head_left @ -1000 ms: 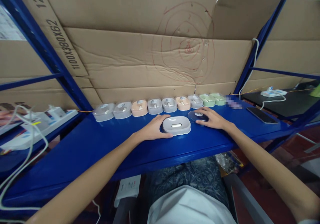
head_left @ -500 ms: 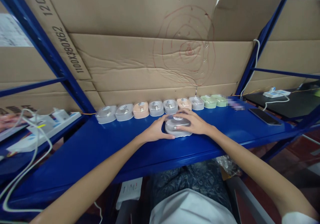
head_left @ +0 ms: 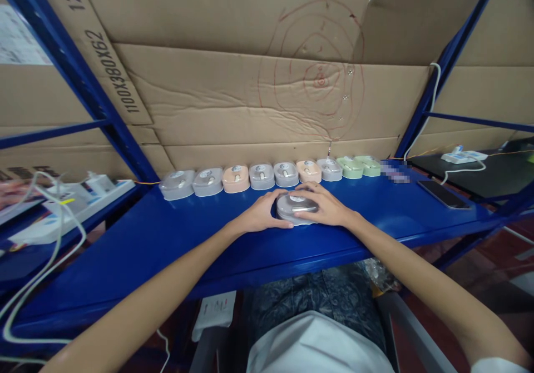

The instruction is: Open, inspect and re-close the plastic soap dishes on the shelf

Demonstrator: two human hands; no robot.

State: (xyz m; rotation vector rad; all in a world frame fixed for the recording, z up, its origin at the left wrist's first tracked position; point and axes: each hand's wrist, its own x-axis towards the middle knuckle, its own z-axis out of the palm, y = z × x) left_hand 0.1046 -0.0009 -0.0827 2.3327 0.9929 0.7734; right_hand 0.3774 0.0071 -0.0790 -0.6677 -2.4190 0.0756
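A small grey plastic box (head_left: 287, 209) with a see-through lid and a round white sticker rests on the blue shelf (head_left: 175, 250). My left hand (head_left: 262, 214) is curved round its left side, with the thumb along the front edge. My right hand (head_left: 329, 206) wraps the right side, its fingers over the top and back and its thumb on the front of the lid. Both hands hold the box level. Its right side and part of its back are hidden by my fingers.
Behind my hands runs a row of similar boxes, several grey (head_left: 208, 182), two peach (head_left: 236, 179) and two green (head_left: 351, 167). A phone (head_left: 444, 194) lies at the right. White power strips (head_left: 89, 203) and cables are at the left. Cardboard (head_left: 208, 89) closes off the back.
The view has shifted slightly. My right thumb sits a little differently on the front of the lid. Both hands stay round the grey box.
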